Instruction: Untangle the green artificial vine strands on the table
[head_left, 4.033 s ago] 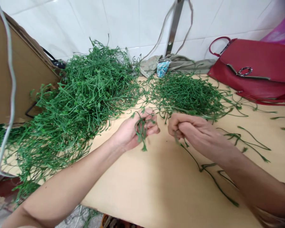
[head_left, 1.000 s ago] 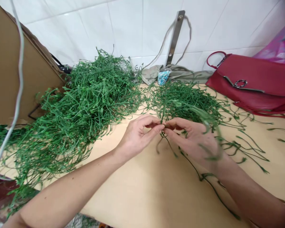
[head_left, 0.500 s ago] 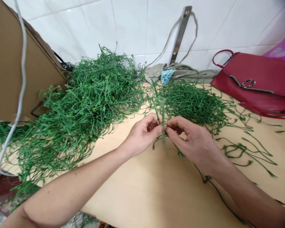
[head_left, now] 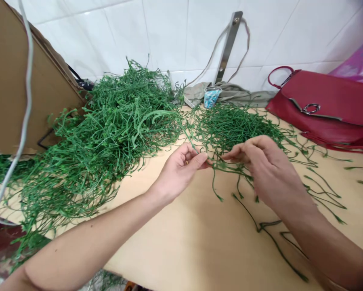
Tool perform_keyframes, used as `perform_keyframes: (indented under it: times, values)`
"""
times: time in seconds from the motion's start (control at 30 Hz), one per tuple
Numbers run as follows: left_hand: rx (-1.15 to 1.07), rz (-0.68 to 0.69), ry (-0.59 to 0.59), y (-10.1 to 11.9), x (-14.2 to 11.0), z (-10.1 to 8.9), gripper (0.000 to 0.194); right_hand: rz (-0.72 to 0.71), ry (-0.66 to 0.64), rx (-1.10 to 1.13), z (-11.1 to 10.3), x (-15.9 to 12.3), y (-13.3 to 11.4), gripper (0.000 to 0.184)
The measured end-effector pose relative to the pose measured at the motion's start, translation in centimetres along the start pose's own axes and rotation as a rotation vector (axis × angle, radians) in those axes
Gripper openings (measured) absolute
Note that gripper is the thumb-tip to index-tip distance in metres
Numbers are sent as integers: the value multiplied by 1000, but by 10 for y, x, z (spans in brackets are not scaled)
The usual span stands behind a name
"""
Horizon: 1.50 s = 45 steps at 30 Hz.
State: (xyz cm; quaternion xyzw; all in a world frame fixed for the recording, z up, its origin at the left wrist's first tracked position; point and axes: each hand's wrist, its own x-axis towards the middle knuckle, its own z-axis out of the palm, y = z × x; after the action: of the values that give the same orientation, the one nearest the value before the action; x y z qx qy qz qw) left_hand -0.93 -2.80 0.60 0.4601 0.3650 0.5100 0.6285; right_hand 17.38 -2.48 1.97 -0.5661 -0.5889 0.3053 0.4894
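Observation:
My left hand (head_left: 181,169) pinches the end of a thin green plastic stem (head_left: 217,169) between thumb and forefinger, above the pale wooden table (head_left: 184,238). My right hand (head_left: 267,169) sits just to its right, fingers curled round the same branching stem, whose sprigs dangle below both hands. A big heap of green stems (head_left: 108,133) lies to the left. A smaller, flatter pile (head_left: 236,125) lies right behind my hands. Loose stems (head_left: 320,190) are scattered by my right forearm.
A red handbag (head_left: 323,109) rests at the back right against the white tiled wall. A small clear cup (head_left: 211,97) with blue bits stands by a grey cloth. A cardboard sheet (head_left: 14,85) leans at the left, with a grey cable (head_left: 24,121) hanging before it.
The stem stood upright between my fingertips half a second ago; it now lies sideways with sprigs hanging. My right hand has shifted right and up, away from my left.

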Motion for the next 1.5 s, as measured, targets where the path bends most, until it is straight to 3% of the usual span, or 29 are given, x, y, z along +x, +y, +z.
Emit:
perform_keyframes:
  times: [0.1,0.27,0.4,0.57,0.7,0.83,1.0,1.27,1.5]
  values:
    - [143,85,53,0,6,-7,34,-20,68,38,-2,4,-3,15]
    - [235,149,82,-8,12,-12,37,-68,5,214,3,3,-1,10]
    - [234,158,68,-8,12,-12,36,-140,-30,76,1,0,-2,11]
    - [256,164,84,-7,10,-12,36,13,-233,-117,0,-5,-7,3]
    - [221,166,90,-10,11,-12,37,135,-422,-30,7,-7,2,25]
    - [192,166,84,-10,11,-12,37,149,-472,106,10,-4,9,32]
    - [190,126,48,-7,10,-11,38,101,-473,69,12,-4,8,26]
    - [108,118,17,-6,12,-11,43,30,-337,-125,20,-14,-2,18]
    - [106,81,96,-6,11,-10,37,-96,-260,-123,20,-13,-1,17]
